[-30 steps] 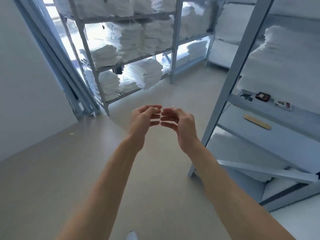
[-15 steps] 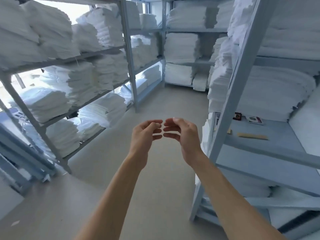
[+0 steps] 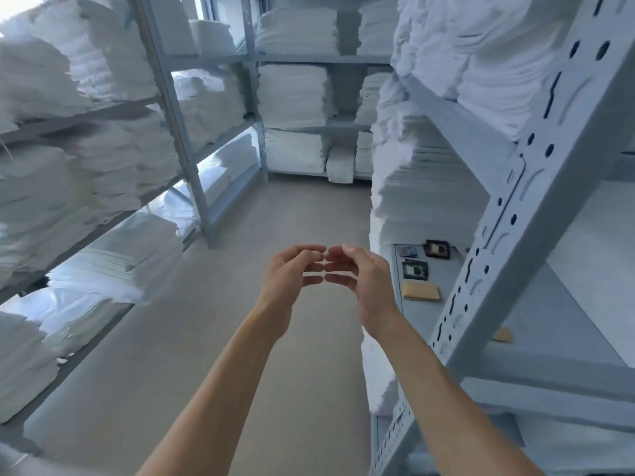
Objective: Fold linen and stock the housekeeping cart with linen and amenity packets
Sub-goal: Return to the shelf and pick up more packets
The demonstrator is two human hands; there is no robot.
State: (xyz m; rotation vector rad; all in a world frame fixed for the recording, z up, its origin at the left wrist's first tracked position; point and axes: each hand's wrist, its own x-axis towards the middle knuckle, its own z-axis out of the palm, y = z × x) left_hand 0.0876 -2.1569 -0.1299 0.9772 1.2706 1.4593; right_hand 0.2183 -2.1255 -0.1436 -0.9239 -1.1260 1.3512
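Observation:
My left hand (image 3: 288,280) and my right hand (image 3: 364,280) are held out in front of me over the floor, fingertips almost touching, fingers loosely curled and holding nothing. Stacks of folded white linen (image 3: 68,187) fill the grey metal shelves on the left. More white stacks (image 3: 422,187) sit on the right rack, and others (image 3: 295,94) on the back rack. Small amenity packets (image 3: 415,269) and a tan envelope (image 3: 421,292) lie on the right rack's lower shelf, just right of my right hand. No cart is in view.
A grey perforated upright (image 3: 508,242) of the right rack stands close to my right arm. A beige floor aisle (image 3: 275,207) runs forward between the racks to the back shelving. Light comes through a window behind the left shelves (image 3: 220,166).
The view has swung right and lifted from the floor and doorway into the aisle, nearing the right rack. Both hands keep the same pose, fingertips close together and holding nothing.

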